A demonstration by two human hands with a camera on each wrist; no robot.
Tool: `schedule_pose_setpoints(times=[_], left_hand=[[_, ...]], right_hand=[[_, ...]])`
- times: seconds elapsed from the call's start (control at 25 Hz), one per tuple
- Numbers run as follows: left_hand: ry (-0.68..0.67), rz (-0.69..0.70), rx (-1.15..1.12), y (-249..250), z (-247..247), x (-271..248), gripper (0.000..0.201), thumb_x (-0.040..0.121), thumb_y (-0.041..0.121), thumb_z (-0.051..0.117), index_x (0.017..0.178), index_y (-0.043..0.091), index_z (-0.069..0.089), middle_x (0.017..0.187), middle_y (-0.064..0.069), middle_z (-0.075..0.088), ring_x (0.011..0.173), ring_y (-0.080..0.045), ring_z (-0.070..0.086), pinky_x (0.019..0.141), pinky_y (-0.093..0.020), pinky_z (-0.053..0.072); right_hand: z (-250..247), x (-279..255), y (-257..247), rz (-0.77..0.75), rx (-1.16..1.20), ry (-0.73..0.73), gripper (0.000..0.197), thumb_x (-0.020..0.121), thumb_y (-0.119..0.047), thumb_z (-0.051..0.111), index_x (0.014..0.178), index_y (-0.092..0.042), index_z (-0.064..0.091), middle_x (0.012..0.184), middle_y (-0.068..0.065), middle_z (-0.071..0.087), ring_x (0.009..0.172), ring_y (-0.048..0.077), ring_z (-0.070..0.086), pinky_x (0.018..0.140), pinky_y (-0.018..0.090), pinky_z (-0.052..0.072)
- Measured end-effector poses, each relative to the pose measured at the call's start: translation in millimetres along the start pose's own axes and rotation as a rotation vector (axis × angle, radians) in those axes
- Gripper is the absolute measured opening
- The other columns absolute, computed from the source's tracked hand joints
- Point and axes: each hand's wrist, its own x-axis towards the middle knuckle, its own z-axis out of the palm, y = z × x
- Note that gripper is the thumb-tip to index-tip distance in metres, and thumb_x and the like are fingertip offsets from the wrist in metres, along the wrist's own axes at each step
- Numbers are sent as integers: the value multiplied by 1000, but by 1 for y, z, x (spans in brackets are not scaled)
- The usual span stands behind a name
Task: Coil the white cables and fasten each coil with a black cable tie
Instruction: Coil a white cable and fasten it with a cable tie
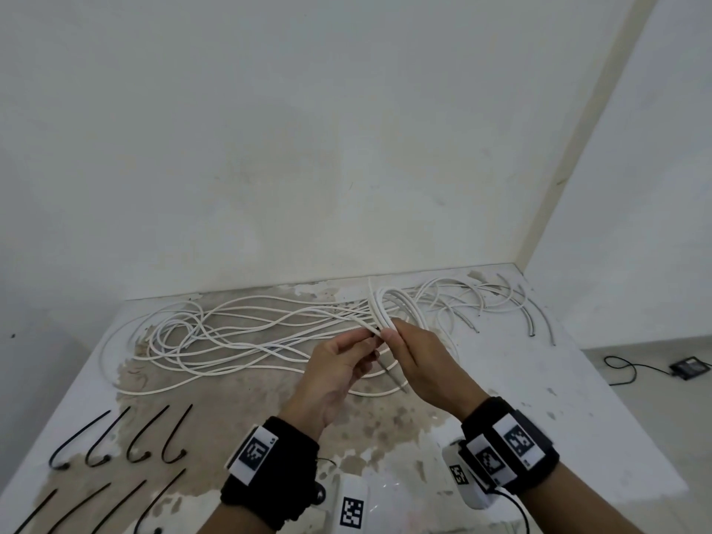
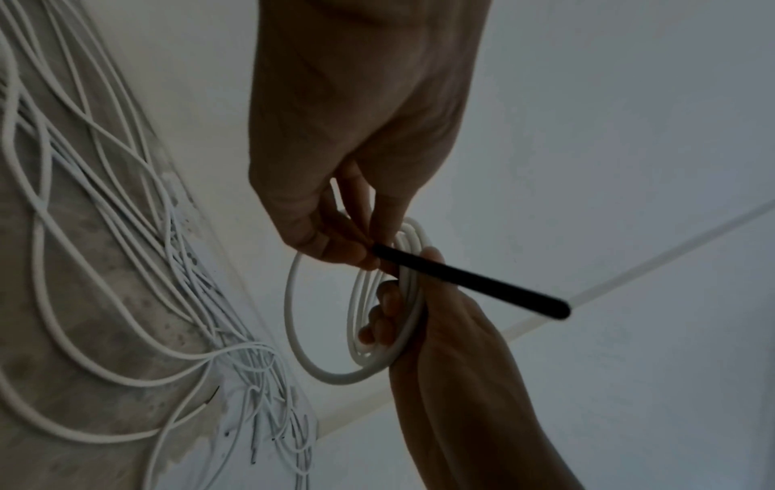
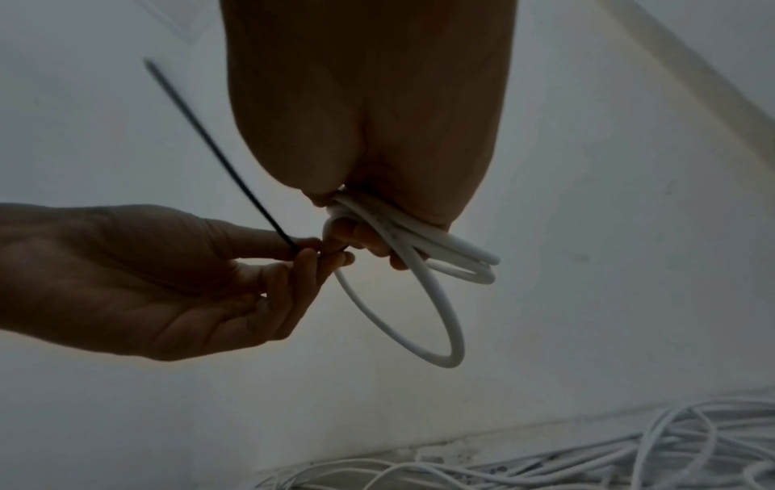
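Observation:
A small coil of white cable [image 1: 379, 302] is raised above the table between both hands. My right hand [image 1: 393, 337] grips the coil's bunched strands [image 3: 452, 331], fingers curled through the loops [image 2: 293, 315]. My left hand [image 1: 370, 339] pinches a black cable tie [image 2: 469, 281] right at the coil, between thumb and fingertips [image 3: 319, 252]. The tie's long tail [image 3: 218, 142] sticks out stiffly away from the coil. Whether the tie goes round the strands is hidden by the fingers.
Loose white cables [image 1: 231, 333] sprawl across the stained table [image 1: 539, 398] behind the hands, with shorter pieces [image 1: 481, 298] at the back right by the wall. Several spare black ties [image 1: 115, 441] lie at the front left. A black device [image 1: 689, 368] sits on the floor to the right.

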Motion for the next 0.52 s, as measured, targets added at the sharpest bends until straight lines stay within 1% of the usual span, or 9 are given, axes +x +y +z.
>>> schedule_pose_setpoints(times=[0.04,0.12,0.2,0.28,0.36,0.4,0.44,0.52], left_hand=[[12,25,-4,0,0,0,16,91,-2,60,96,5,73,80,-5,75,64,-8,63,63,-17,52],[3,25,-37,2,0,-1,17,92,-3,58,91,4,74,77,-8,74,64,-8,67,61,-17,53],[-34,-65,-114,6,-1,0,17,91,-3,59,88,5,74,73,-7,71,60,-9,66,59,-16,54],[-85,-157,-186,11,-2,-1,15,91,-2,59,92,4,72,73,-7,70,60,-8,64,59,-15,53],[-121,-189,-199,11,-3,-2,17,92,-1,58,102,4,70,77,-5,70,63,-7,63,59,-15,52],[-129,-190,-187,11,-2,-2,19,93,-1,57,107,4,70,79,-4,70,65,-7,63,59,-15,51],[-131,-187,-169,11,-1,-2,21,93,0,57,111,4,69,80,-2,69,66,-7,63,59,-15,51],[-127,-181,-124,10,0,0,23,94,1,57,113,4,69,80,0,66,67,-7,62,59,-15,50]], right_hand=[[0,1,3,3,-37,-2,31,109,-30,37,92,-19,60,83,-11,64,79,7,59,72,28,45],[0,0,6,-23,-85,-28,36,109,-35,34,97,-16,62,90,-4,65,85,12,60,79,33,47],[-1,0,7,-67,-158,-62,46,107,-45,29,95,-14,61,89,-1,64,84,16,58,79,38,47],[-4,3,11,-92,-268,-78,56,103,-54,21,94,-14,59,87,0,62,81,19,57,77,42,46],[-7,5,14,-68,-317,-88,59,102,-58,17,96,-15,58,86,-1,62,79,19,57,75,45,47],[-8,5,14,-39,-295,-95,57,102,-58,18,101,-16,56,84,-2,62,76,19,57,74,45,48],[-8,4,15,-7,-248,-96,52,104,-57,20,109,-18,54,83,-4,62,74,16,57,74,45,48],[-7,1,12,35,-176,-97,42,106,-50,25,131,-25,48,84,-7,64,74,12,59,74,41,48]])
